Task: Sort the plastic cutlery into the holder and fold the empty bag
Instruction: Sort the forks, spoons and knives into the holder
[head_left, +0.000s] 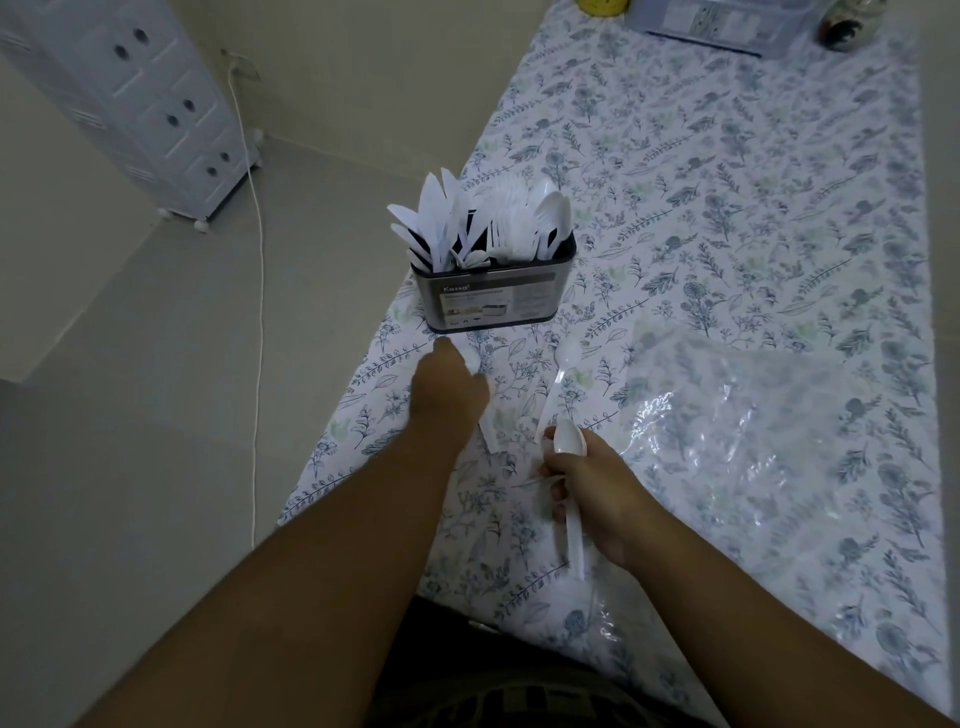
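The left hand (448, 385) lies knuckles-up on the tabletop (727, 218), covering most of a white piece (487, 434); only its ends poke out, so I can't tell what kind it is, or whether the fingers grip it or just press on it. The right hand (597, 491) is curled round a small stack of spoons (570, 452), their number hidden by the fingers. One loose spoon (558, 384) lies between the hands and the holder (493, 301), which stands near the tabletop's left edge, packed with knives, forks and spoons too crowded to count. The clear bag (753, 415) lies flat to the right, hard to see against the flowered cloth. Far back stand a box (722, 23) and jar (844, 26), cut off.
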